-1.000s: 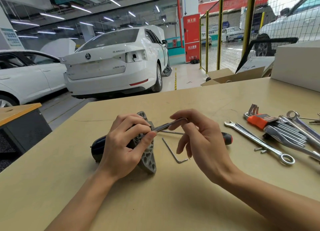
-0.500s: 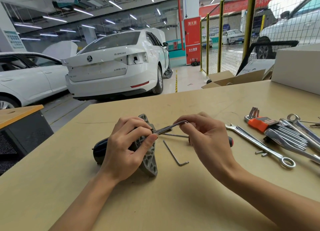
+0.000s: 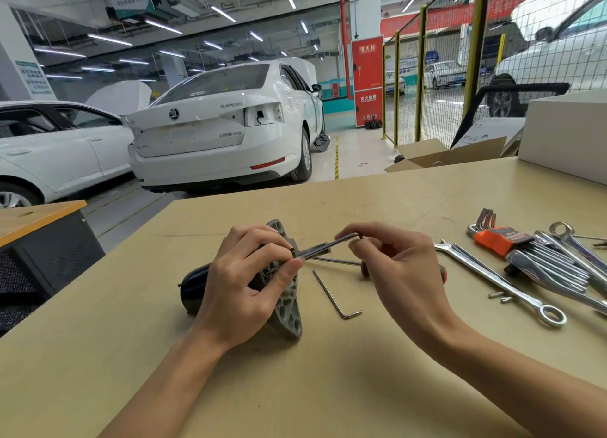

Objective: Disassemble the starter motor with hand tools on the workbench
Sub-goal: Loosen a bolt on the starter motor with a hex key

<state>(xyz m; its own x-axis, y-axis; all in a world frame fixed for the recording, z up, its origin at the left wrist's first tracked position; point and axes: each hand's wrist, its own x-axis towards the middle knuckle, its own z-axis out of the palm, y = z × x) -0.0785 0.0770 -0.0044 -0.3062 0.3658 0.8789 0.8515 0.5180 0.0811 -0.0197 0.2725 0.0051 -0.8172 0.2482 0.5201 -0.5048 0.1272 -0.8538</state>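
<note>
The left hand (image 3: 244, 286) lies over the starter motor (image 3: 285, 309) and grasps it, the fingers curled around its body; the thumb and the forefinger meet at the near end of a hex key (image 3: 323, 247), where this key enters the motor. The right hand (image 3: 399, 273) pinches the other end of the same key, at the bend, between thumb and forefinger, and the other fingers hang loosely curled below. The key goes in a slight slope from the motor up to the right hand.

The motor lies on its side on the bench (image 3: 295, 388), about in the middle. Its dark round end (image 3: 193, 289) points to the left and its grey flange (image 3: 289, 319), with many holes, stands up on the right side of the left hand.

Just beside the flange, a second hex key (image 3: 331, 298) lies flat on the bench. Behind it lies a screwdriver (image 3: 338, 262), its handle mostly hidden behind the right hand. Further to the right is a long spanner (image 3: 499, 281), and near it two small pins (image 3: 501, 297). At the right edge is a set of keys in an orange holder (image 3: 492, 242), with more spanners (image 3: 571, 243) touching it.

Beyond the bench there are a white box (image 3: 565, 135), cardboard boxes (image 3: 443, 155) and two white cars (image 3: 223, 125) on the workshop floor.
</note>
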